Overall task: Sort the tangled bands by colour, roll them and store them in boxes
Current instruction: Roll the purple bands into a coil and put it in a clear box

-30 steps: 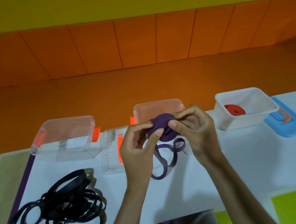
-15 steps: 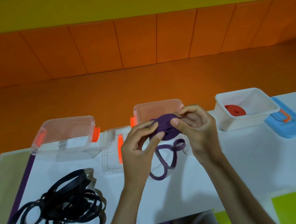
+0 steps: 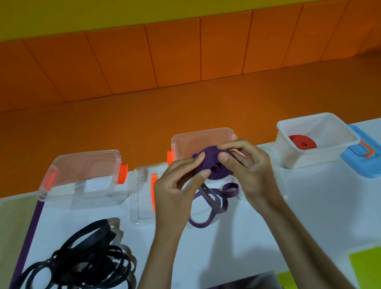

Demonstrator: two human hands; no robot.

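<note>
Both hands hold a half-rolled purple band (image 3: 209, 163) above the table, in front of the middle clear box (image 3: 202, 140). My left hand (image 3: 179, 190) pinches the roll's left side with thumb and fingers. My right hand (image 3: 247, 168) grips its right side, thumb on the front. The band's loose purple tail (image 3: 208, 206) hangs down and loops on the white table (image 3: 247, 234). A tangle of black bands (image 3: 79, 267) lies at the near left. A rolled red band (image 3: 302, 145) sits in the white box (image 3: 322, 156) at the right.
An empty clear box with orange clips (image 3: 83, 180) stands at the back left. A clear lid (image 3: 142, 196) lies between the two clear boxes. A blue lid (image 3: 369, 159) lies right of the white box. An orange padded wall rises behind the table.
The roll has turned slightly in my fingers and the hanging purple tail has shifted a little. The hands stay in the same place.
</note>
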